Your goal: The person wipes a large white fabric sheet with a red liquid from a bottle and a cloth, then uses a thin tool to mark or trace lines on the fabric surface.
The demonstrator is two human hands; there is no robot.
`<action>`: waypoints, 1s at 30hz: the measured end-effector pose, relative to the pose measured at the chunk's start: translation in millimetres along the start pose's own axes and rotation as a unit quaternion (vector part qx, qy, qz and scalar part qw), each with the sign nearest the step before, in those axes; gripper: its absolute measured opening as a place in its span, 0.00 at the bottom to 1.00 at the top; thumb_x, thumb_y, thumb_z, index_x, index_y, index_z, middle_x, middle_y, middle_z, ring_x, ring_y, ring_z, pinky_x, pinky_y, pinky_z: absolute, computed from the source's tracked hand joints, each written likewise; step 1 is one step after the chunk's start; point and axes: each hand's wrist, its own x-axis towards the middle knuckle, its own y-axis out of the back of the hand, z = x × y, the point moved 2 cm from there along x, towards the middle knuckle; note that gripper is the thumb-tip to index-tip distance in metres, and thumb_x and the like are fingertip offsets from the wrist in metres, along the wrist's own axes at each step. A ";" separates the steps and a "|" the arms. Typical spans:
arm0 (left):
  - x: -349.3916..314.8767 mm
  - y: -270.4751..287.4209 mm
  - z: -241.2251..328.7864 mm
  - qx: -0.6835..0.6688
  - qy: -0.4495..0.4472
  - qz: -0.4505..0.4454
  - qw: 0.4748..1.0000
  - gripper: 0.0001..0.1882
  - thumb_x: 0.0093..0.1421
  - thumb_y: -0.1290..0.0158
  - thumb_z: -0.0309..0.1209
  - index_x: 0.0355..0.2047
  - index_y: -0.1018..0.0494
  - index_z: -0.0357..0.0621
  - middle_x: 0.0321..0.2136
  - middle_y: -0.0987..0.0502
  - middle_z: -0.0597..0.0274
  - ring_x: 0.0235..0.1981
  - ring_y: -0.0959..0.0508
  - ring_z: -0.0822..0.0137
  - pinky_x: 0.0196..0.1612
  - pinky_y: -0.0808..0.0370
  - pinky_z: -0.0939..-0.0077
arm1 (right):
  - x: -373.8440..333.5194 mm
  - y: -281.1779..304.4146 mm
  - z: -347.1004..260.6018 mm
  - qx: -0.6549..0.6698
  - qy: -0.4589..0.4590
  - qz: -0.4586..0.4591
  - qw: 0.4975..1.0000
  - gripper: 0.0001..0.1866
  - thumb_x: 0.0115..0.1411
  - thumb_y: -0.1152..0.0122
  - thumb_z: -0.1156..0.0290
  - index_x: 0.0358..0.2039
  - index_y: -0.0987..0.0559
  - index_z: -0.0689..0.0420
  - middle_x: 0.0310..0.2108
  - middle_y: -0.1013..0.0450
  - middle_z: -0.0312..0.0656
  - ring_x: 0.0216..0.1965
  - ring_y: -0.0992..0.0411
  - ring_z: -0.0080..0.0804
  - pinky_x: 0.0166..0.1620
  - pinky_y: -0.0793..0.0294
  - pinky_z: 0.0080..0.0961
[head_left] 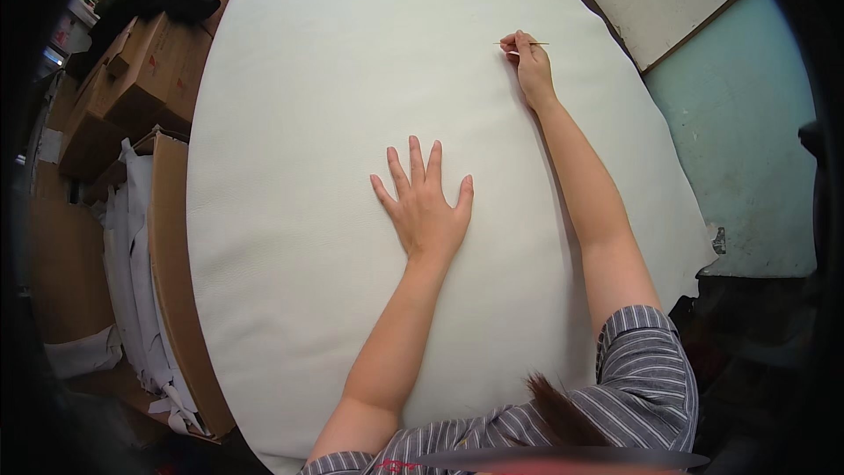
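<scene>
White leather, a broad soft sheet (334,79), covers the whole table before you. Your left hand (425,202) lies flat and spread near the sheet's middle, holding nothing. Your right hand (530,66), beyond it toward the sheet's far right edge, pinches a thin stick-like tool (522,43). The sheet looks limp and fairly heavy, so lift it by an edge.

We wear a short-sleeved shirt (646,369) with thin grey and white stripes, its sleeves ending above the elbows. Both forearms are bare, and our hands, left (426,211) and right (534,70), carry no gloves, rings or watch.
</scene>
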 end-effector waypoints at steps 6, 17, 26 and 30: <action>-2.7 3.5 3.4 0.020 -0.036 -0.001 0.999 0.38 0.64 0.46 0.51 0.70 0.38 0.50 0.73 0.45 0.51 0.75 0.56 0.42 0.72 0.66 0.33 | 107.5 -28.0 26.0 -0.041 0.035 0.013 0.998 0.23 0.76 0.53 0.54 0.35 0.19 0.60 0.31 0.23 0.34 0.34 0.27 0.21 0.43 0.26 0.21; -0.4 6.6 0.6 0.019 -0.026 -0.013 0.999 0.37 0.63 0.46 0.51 0.70 0.37 0.50 0.73 0.47 0.51 0.76 0.58 0.43 0.72 0.68 0.33 | 110.4 -43.5 17.1 -0.248 0.083 0.061 0.963 0.26 0.72 0.49 0.51 0.26 0.18 0.58 0.22 0.24 0.35 0.27 0.27 0.23 0.38 0.29 0.25; -0.9 5.9 4.5 0.027 -0.035 -0.016 0.999 0.37 0.64 0.47 0.51 0.70 0.37 0.49 0.73 0.47 0.50 0.75 0.56 0.41 0.72 0.65 0.32 | 118.6 -41.0 26.8 -0.211 0.130 0.028 0.968 0.25 0.72 0.50 0.50 0.31 0.16 0.56 0.24 0.21 0.35 0.29 0.26 0.26 0.41 0.28 0.24; -0.9 5.3 4.5 0.019 -0.038 -0.012 0.999 0.37 0.63 0.46 0.51 0.69 0.37 0.48 0.73 0.46 0.50 0.75 0.57 0.42 0.72 0.68 0.33 | 125.1 -34.2 30.5 -0.264 0.084 0.086 0.957 0.24 0.73 0.50 0.51 0.32 0.15 0.56 0.25 0.20 0.34 0.31 0.25 0.24 0.41 0.28 0.25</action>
